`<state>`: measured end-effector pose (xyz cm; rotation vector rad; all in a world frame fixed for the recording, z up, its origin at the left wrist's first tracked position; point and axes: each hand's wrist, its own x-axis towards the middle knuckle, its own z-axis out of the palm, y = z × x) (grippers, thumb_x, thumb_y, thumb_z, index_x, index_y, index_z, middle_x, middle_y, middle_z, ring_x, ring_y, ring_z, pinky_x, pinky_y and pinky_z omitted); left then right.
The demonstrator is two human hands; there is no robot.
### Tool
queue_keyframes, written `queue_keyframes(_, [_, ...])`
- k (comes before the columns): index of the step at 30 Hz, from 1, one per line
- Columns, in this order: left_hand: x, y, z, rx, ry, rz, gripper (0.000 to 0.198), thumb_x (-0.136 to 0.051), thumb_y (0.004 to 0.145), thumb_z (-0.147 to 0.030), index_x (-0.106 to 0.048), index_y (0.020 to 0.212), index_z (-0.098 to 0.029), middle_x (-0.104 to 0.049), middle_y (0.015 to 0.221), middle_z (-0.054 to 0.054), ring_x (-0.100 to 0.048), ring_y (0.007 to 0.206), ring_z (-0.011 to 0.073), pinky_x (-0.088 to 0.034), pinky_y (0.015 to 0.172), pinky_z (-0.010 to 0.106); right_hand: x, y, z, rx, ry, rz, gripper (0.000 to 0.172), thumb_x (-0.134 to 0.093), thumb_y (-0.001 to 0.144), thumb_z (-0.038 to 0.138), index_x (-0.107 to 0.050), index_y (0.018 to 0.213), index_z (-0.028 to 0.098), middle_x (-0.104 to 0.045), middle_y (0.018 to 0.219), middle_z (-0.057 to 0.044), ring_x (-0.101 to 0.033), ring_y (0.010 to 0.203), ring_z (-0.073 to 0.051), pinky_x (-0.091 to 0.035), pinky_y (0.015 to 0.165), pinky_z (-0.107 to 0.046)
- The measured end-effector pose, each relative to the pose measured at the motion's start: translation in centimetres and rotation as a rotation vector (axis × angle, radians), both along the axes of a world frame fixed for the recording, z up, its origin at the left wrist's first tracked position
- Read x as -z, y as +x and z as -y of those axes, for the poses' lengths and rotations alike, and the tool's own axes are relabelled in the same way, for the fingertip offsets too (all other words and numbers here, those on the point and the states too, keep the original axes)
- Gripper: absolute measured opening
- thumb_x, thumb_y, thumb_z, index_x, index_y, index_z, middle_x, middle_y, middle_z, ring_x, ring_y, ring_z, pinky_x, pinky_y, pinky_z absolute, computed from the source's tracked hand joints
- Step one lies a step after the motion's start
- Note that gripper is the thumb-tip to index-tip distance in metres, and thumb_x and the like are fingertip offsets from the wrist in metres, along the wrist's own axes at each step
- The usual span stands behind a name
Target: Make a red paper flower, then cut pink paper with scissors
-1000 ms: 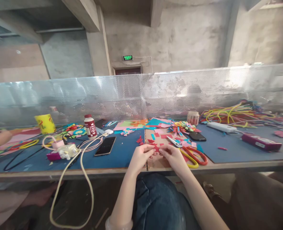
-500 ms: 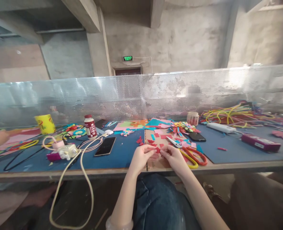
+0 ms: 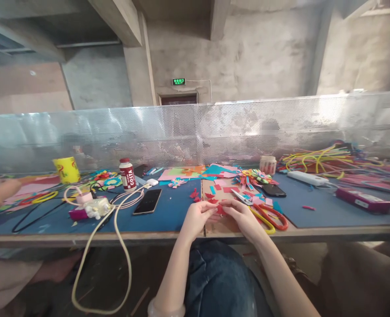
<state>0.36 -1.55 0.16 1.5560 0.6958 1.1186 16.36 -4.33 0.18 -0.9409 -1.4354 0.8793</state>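
Observation:
Between my two hands, at the front edge of the table, is a small piece of red paper (image 3: pixel 219 208). My left hand (image 3: pixel 200 215) pinches it from the left, and the fingers of my right hand (image 3: pixel 239 215) close on its other side. Its exact folded shape is partly covered by the fingers. Just beyond my left hand lie red folded paper pieces (image 3: pixel 194 194). To the right of my right hand rest scissors (image 3: pixel 274 215) with red and yellow handles, among cut paper scraps (image 3: pixel 229 189).
Paper flowers (image 3: pixel 252 177), a black phone (image 3: pixel 274 190) and a jar (image 3: pixel 268 165) stand behind the scissors. Leftward are another phone (image 3: pixel 148 201), a bottle (image 3: pixel 126 175) and a looping cable (image 3: pixel 129 264) hanging over the edge. A co-worker's hand (image 3: pixel 3 193) shows at far left.
The view has shifted slightly, so the table items appear a little farther right. My hands stay together on the red paper, and the right fingers have bent over it a bit.

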Motion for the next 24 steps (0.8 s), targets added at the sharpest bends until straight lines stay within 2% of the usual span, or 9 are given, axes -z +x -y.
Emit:
queue_keyframes(5, [0.05, 0.05, 0.01, 0.003, 0.031, -0.015, 0.019, -0.067, 0.074, -0.031, -0.063, 0.082, -0.014, -0.072, 0.077, 0.007, -0.07, 0.07, 0.0232, -0.056, 0.071, 0.038, 0.12, -0.75, -0.31, -0.003, 0.014, -0.028, 0.026, -0.066, 0.072, 0.041, -0.066, 0.076, 0.015, -0.066, 0.073, -0.004, -0.058, 0.069, -0.018, -0.043, 0.064, -0.028])
queue_keyframes(14, [-0.3, 0.08, 0.52, 0.03, 0.022, -0.046, 0.019, -0.067, 0.073, -0.03, -0.057, 0.08, -0.015, -0.072, 0.074, 0.007, -0.07, 0.072, 0.0229, -0.053, 0.073, 0.037, 0.81, -0.44, -0.78, 0.022, -0.029, -0.173, 0.027, -0.07, 0.068, 0.042, -0.062, 0.064, 0.017, -0.061, 0.061, 0.001, -0.054, 0.059, -0.014, -0.041, 0.059, -0.026])
queue_keyframes(19, [-0.76, 0.25, 0.75, 0.0, 0.093, -0.148, 0.019, -0.069, 0.07, -0.026, -0.061, 0.084, -0.015, -0.072, 0.081, 0.007, -0.067, 0.079, 0.0219, -0.05, 0.071, 0.03, 0.42, -0.75, -0.36, -0.03, -0.069, -0.24, 0.029, -0.072, 0.065, 0.044, -0.061, 0.065, 0.017, -0.063, 0.065, 0.0, -0.057, 0.062, -0.016, -0.044, 0.061, -0.027])
queue_keyframes(24, [-0.78, 0.24, 0.65, -0.009, 0.098, -0.156, 0.016, -0.066, 0.073, -0.03, -0.061, 0.078, -0.015, -0.07, 0.075, 0.005, -0.066, 0.073, 0.0204, -0.049, 0.067, 0.028, 0.18, -0.96, -0.29, -0.021, -0.081, -0.251, 0.031, -0.071, 0.065, 0.046, -0.064, 0.071, 0.017, -0.067, 0.085, -0.005, -0.06, 0.078, -0.021, -0.046, 0.072, -0.031])
